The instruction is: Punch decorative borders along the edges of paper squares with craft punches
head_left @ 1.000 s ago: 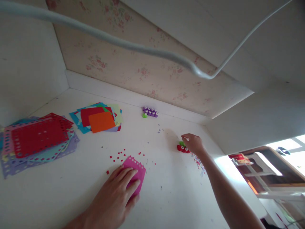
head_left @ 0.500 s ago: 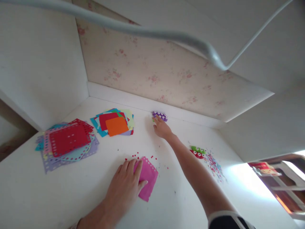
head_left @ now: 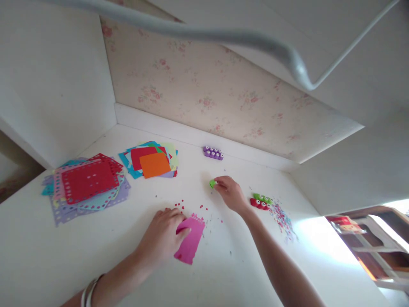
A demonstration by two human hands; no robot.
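Observation:
My left hand [head_left: 164, 236] grips a pink paper sheet [head_left: 191, 241] with a punched edge, thumb on top, lifting it a little off the white desk [head_left: 79, 256]. Small red punched bits [head_left: 179, 205] lie scattered just beyond it. Farther out, my right hand [head_left: 230, 192] pinches a small green punch [head_left: 212, 183] at its fingertips, above the desk's middle. A row of purple punches [head_left: 213, 152] sits by the back wall. Green and red punches [head_left: 262, 201] lie to the right of my right hand.
Two stacks of coloured paper lie at the left: a punched stack topped in red [head_left: 87, 181] and a smaller one topped in orange [head_left: 153, 164]. Confetti [head_left: 283, 219] is heaped at the right. A white cable [head_left: 223, 38] hangs overhead. Wooden furniture [head_left: 377, 238] stands beyond the desk's right edge.
My right hand left the red and green punches, reached to the purple row and came back toward me holding the green punch. My left hand went from flat on the pink sheet to gripping it.

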